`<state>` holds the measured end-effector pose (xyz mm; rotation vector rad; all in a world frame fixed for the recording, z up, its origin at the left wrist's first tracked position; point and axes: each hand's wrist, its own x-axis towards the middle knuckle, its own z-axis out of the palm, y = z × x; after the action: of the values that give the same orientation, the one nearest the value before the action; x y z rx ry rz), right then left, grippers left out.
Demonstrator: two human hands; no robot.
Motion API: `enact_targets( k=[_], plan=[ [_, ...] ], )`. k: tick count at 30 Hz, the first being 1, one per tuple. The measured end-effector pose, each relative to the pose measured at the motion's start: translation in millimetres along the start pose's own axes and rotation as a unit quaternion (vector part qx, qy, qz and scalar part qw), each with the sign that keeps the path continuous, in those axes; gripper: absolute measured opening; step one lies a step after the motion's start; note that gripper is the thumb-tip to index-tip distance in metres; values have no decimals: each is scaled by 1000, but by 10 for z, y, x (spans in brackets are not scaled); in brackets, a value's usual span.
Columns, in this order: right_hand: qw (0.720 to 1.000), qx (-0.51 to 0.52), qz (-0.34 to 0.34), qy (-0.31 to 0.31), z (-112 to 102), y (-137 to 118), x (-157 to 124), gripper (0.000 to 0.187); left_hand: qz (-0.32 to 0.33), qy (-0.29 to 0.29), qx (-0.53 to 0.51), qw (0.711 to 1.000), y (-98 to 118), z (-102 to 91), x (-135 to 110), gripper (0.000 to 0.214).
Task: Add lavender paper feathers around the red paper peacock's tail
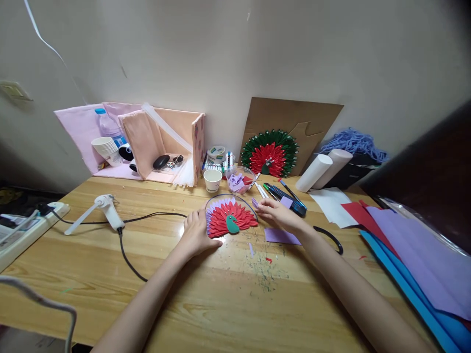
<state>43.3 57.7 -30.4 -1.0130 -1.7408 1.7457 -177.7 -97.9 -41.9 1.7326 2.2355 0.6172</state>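
Note:
A round peacock craft (221, 218) lies on the table, with red petals, a purple outer row on its left and a green bird body (232, 224). My left hand (196, 231) grips the craft's left edge, thumb stretched along its lower side. Just right of the rim, my right hand (274, 212) pinches a small purple foam petal (254, 202) between thumb and fingers. Below that hand lies a purple foam strip (281, 236). Small purple and red scraps (251, 249) and green glitter are scattered in front of the craft.
Behind stand a paper cup (212, 181), a clear bowl of purple pieces (240, 180) and a finished red-green peacock (270, 154) against cardboard. A glue gun (109, 212) trails its cable on the left. Foam sheets (423, 260) lie right, beside a black headband-like strip (330, 237).

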Motion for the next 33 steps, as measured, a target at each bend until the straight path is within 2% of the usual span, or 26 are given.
enact_targets(
  k=[3,10,15,20,24,28,33],
  plan=[
    [995,79,52,26,6,33,5,31,-12,-4,7,1000,25,5,19,112],
    [989,124,61,50,-29,86,-4,25,-29,5,-24,999,-9,17,56,110],
    [982,165,67,61,-52,109,-48,28,-13,19,-41,999,-6,50,48,108],
    [970,224,65,65,-25,15,-131,22,27,37,-87,995,-92,52,76,106],
    [968,236,52,60,35,-75,-278,18,72,41,-81,993,-218,-50,82,106],
    [962,256,71,62,117,-104,-469,17,127,-7,-105,986,-229,-233,51,105],
    [950,289,84,86,170,-140,-710,21,114,-50,-140,982,-106,-428,-7,90]
  ],
)
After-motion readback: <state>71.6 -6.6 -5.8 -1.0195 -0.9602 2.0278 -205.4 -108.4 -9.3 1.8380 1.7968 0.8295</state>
